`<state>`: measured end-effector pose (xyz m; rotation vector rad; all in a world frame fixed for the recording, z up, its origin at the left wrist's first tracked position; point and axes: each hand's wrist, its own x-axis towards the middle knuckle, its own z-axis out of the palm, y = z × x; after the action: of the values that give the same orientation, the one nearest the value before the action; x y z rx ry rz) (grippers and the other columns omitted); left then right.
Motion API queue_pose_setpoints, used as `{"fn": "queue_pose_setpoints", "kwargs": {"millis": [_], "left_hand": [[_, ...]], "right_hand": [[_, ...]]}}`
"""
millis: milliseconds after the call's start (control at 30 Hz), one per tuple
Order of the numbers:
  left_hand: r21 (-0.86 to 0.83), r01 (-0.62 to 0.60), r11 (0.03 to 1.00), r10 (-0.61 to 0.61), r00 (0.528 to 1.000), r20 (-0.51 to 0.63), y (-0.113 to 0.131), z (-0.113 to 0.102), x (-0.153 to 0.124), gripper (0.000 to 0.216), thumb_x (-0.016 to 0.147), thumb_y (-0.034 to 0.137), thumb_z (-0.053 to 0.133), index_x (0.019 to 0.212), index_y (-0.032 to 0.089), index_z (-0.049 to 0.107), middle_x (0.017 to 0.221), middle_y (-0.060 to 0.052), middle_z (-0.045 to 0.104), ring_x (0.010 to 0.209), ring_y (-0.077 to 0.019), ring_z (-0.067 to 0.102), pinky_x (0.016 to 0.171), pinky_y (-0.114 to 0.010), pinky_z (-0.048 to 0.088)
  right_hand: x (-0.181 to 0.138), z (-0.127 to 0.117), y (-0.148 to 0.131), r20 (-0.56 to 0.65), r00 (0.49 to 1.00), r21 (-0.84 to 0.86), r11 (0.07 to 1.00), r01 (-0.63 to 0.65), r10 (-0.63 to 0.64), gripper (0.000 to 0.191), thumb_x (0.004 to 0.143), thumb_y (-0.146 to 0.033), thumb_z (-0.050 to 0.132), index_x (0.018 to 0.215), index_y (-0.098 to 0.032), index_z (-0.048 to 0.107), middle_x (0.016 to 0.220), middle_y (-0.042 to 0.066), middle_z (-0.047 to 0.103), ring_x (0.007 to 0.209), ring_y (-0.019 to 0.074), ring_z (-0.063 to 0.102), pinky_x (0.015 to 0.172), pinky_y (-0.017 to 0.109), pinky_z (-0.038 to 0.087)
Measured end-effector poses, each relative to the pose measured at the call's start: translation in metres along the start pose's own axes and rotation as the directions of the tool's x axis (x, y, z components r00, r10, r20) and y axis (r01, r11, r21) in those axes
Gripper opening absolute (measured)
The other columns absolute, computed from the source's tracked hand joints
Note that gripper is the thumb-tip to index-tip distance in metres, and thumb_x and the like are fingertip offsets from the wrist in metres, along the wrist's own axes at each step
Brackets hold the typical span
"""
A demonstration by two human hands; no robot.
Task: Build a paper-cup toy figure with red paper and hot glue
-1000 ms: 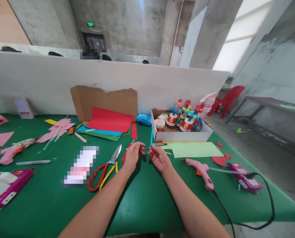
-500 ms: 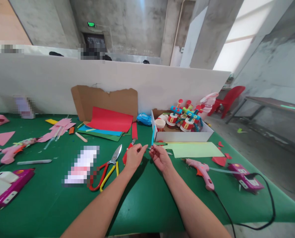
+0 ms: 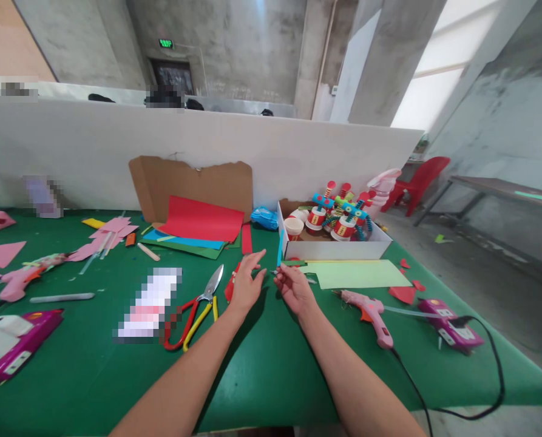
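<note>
My right hand [image 3: 295,288] is closed in a pinch at the middle of the table, with a narrow blue paper strip [image 3: 280,247] standing up from its fingertips. A small greyish bit shows by those fingertips, too small to name. Just to the left, my left hand [image 3: 247,282] is open, its fingers and thumb apart and nothing between them. Partly behind it lies a red object [image 3: 231,284], mostly hidden. Left of that hand lie scissors [image 3: 206,297] with one red and one yellow handle.
A white box [image 3: 338,250] holds paper cups and robot-like cup figures. Pale green paper [image 3: 362,274], a pink glue gun [image 3: 366,308] and a purple power strip [image 3: 450,325] lie to the right. Coloured sheets [image 3: 202,221] lean on cardboard [image 3: 189,176]. Another glue gun [image 3: 22,279] lies left.
My left hand's fingers have spread from a pinch and lifted away from my right fingertips. My right hand stays in place with the blue strip.
</note>
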<state>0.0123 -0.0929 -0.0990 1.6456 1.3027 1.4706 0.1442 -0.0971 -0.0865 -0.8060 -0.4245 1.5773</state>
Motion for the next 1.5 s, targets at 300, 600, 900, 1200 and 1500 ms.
{"fn": "queue_pose_setpoints", "kwargs": {"millis": [300,600,900,1200,1500], "left_hand": [[-0.148,0.123,0.981,-0.112,0.991,0.079,0.007,0.007,-0.003,0.025,0.076,0.044,0.06,0.076,0.019,0.059,0.071,-0.001,0.064,0.067,-0.0152,0.06,0.061,-0.025,0.048],[-0.231,0.257,0.938,-0.241,0.966,0.097,0.004,0.005,0.001,0.026,0.068,0.043,0.063,0.071,0.018,0.062,0.066,0.0,0.063,0.064,-0.0145,0.057,0.062,-0.026,0.046],[-0.247,0.287,0.925,-0.262,0.956,0.132,0.006,0.003,0.002,0.022,0.066,0.04,0.062,0.066,0.018,0.061,0.061,0.002,0.061,0.059,-0.0134,0.054,0.062,-0.026,0.046],[-0.278,0.307,0.91,-0.271,0.949,0.161,0.004,0.005,0.001,0.028,0.065,0.045,0.065,0.072,0.017,0.063,0.064,0.0,0.063,0.061,-0.0145,0.057,0.062,-0.027,0.046],[-0.235,0.29,0.928,-0.259,0.953,0.154,0.002,0.004,0.002,0.028,0.065,0.046,0.065,0.067,0.018,0.061,0.061,0.0,0.062,0.057,-0.0132,0.053,0.057,-0.025,0.043]], "right_hand": [[-0.001,0.003,0.008,-0.022,0.996,-0.201,0.976,0.084,-0.091,0.034,0.049,-0.029,0.088,0.057,-0.016,0.057,0.049,-0.004,0.059,0.045,0.0062,0.052,0.051,0.019,0.05],[-0.001,0.003,0.012,0.049,0.961,-0.427,0.864,0.266,-0.271,0.029,0.055,-0.037,0.082,0.06,-0.017,0.062,0.048,-0.003,0.06,0.045,0.0103,0.054,0.049,0.023,0.044],[-0.006,0.006,0.01,0.084,0.953,-0.471,0.831,0.294,-0.29,0.018,0.06,-0.032,0.076,0.067,-0.016,0.069,0.056,-0.002,0.065,0.051,0.0114,0.056,0.054,0.024,0.045],[-0.006,0.007,0.012,0.067,0.958,-0.379,0.881,0.283,-0.278,0.019,0.057,-0.031,0.078,0.064,-0.018,0.067,0.056,-0.003,0.063,0.05,0.01,0.054,0.054,0.023,0.046],[-0.003,0.002,0.014,0.036,0.955,-0.454,0.847,0.277,-0.293,0.021,0.058,-0.033,0.078,0.068,-0.017,0.068,0.055,-0.003,0.063,0.051,0.0117,0.056,0.053,0.023,0.045]]}}
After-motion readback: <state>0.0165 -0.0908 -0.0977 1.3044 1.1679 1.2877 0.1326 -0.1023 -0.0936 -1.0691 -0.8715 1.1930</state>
